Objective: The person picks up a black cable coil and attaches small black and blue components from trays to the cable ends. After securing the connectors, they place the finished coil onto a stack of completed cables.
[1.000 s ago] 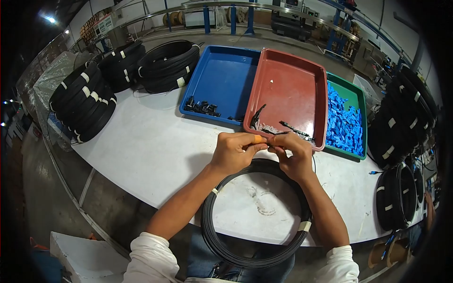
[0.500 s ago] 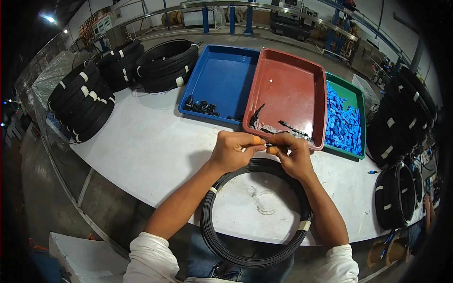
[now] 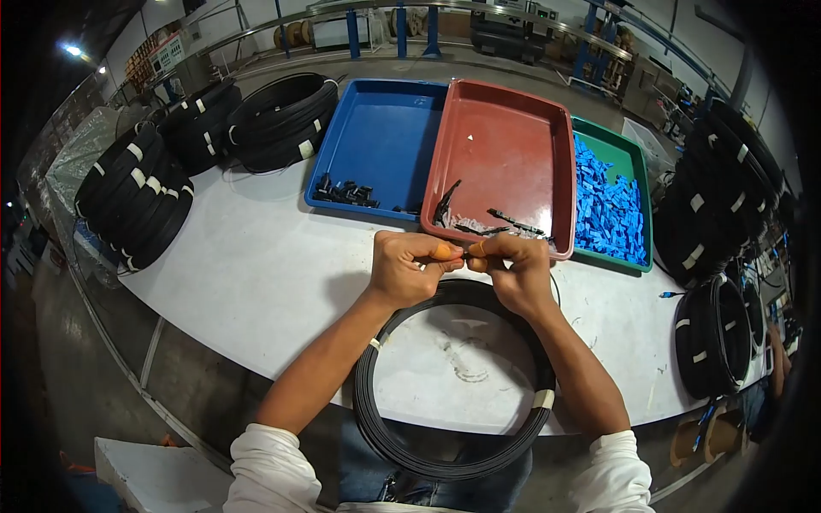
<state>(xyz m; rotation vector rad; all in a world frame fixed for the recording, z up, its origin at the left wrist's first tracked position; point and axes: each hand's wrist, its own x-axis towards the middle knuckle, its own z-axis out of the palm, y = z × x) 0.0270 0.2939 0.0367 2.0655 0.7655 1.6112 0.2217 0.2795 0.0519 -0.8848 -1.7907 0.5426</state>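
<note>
The fingers of the left hand and those of the right hand meet tip to tip. Both pinch the cable end, a short dark piece that barely shows between them. The pinching tips wear orange caps, and the other fingers are curled in. The pinch is held just above the tabletop, in front of the near rim of the red tray.

The cable end looks thin, light and fairly springy. It is probably stiff enough to keep its line over a short length, yet easy to kink. A fingertip pinch close to the tip, as both hands have it, suits it; the caps should help on a smooth jacket. Its long axis runs left to right, level, from one hand to the other. Which way the tip itself faces is hidden by the fingers.

Below the hands lies the coil, a black ring flat on the tabletop, bound with pale tape in places. Its near side hangs over the edge toward the person's lap. As a whole it looks heavier and floppy, best taken at a taped spot.

Beyond the hands, the red tray holds a few dark scraps. The blue tray on its left has small black parts. The green tray on its right is heaped with blue pieces. More black coils are stacked at both ends of the tabletop.
</note>
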